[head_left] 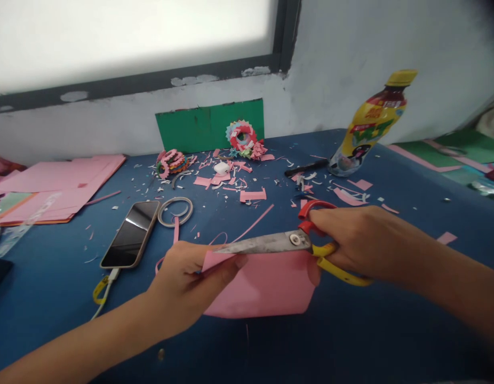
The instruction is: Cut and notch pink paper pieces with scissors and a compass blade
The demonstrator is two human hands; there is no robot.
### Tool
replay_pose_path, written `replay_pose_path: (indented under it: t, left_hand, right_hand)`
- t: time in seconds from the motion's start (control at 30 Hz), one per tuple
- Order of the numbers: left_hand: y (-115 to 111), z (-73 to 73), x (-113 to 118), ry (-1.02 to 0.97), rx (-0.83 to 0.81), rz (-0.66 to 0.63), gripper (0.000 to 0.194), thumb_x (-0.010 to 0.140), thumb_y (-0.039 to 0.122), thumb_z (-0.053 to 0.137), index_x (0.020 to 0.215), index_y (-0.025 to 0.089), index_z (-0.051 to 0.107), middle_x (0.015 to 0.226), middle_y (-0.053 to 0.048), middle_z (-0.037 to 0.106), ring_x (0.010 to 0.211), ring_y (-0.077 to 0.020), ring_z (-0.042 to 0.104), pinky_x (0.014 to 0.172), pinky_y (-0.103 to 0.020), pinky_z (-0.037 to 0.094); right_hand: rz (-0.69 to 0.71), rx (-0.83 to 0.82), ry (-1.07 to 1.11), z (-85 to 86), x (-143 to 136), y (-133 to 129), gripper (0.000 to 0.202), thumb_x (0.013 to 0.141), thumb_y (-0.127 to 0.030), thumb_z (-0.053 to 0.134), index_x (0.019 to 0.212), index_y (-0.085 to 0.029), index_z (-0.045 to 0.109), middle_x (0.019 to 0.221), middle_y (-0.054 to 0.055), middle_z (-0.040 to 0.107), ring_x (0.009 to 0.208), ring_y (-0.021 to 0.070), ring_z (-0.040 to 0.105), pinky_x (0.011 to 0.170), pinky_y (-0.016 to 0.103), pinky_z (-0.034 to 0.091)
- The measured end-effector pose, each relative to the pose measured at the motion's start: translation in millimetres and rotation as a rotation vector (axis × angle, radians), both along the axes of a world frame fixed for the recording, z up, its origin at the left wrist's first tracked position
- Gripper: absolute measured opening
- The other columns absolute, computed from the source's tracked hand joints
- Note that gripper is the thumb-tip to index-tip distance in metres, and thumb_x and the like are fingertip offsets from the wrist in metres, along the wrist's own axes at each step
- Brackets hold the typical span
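My left hand (191,288) pinches a sheet of pink paper (267,285) at its upper left corner, thumb in front. In my right hand (359,240) is a pair of scissors (267,244) with one red and one yellow handle loop. The blades lie along the paper's top edge and point left, their tips close to my left thumb. They look nearly closed. A fingertip of my right hand also shows against the paper's right side. A thin pink paper strip (253,223) lies just behind the blades.
A phone (130,234) with a cable lies left, beside a tape roll (175,212). Pink sheets (63,184) are stacked far left. Paper scraps (253,195) litter the blue table (63,298). Paper rings (241,137) stand by a green board (199,128); a bottle (369,128) stands right.
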State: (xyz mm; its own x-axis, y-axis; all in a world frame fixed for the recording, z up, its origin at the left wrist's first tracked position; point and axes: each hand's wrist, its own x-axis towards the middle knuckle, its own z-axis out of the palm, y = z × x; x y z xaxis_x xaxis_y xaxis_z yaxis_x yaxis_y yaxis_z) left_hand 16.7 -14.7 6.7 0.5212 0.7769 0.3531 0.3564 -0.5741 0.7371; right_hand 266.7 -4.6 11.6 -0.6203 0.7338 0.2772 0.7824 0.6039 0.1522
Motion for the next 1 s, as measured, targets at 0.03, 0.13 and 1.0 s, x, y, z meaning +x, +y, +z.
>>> replay_pose_path:
  t: [0.03, 0.13, 1.0]
  left_hand:
    - [0.1, -0.2, -0.1, 0.001, 0.006, -0.004, 0.032, 0.082, 0.014, 0.048, 0.052, 0.016, 0.039, 0.051, 0.006, 0.024, 0.046, -0.0061, 0.019, 0.036, -0.018, 0.018]
    - [0.5, -0.7, -0.5, 0.023, 0.019, -0.023, 0.026, 0.083, 0.014, 0.047, 0.057, 0.016, 0.045, 0.051, 0.006, 0.024, 0.046, -0.0064, 0.018, 0.037, -0.018, 0.018]
    - [-1.9, -1.0, 1.2, 0.06, 0.094, 0.014, 0.032, 0.082, 0.014, 0.048, 0.052, 0.016, 0.037, 0.05, 0.007, 0.022, 0.043, -0.0053, 0.019, 0.036, -0.017, 0.017]
  right_hand:
    - [0.01, 0.017, 0.005, -0.1, -0.3, -0.2, 0.021, 0.078, -0.026, 0.035, 0.057, -0.022, 0.034, 0.046, -0.003, 0.042, 0.036, 0.011, 0.04, 0.042, 0.023, 0.022]
    - [0.042, 0.055, 0.009, -0.3, -0.6, -0.3, 0.024, 0.079, -0.03, 0.036, 0.057, -0.022, 0.034, 0.045, -0.003, 0.042, 0.035, 0.0106, 0.039, 0.041, 0.023, 0.021]
    - [0.048, 0.148, 0.0, -2.6, -3.0, -4.4, 0.032, 0.083, -0.039, 0.032, 0.057, -0.021, 0.037, 0.045, -0.003, 0.04, 0.035, 0.0108, 0.038, 0.041, 0.024, 0.02]
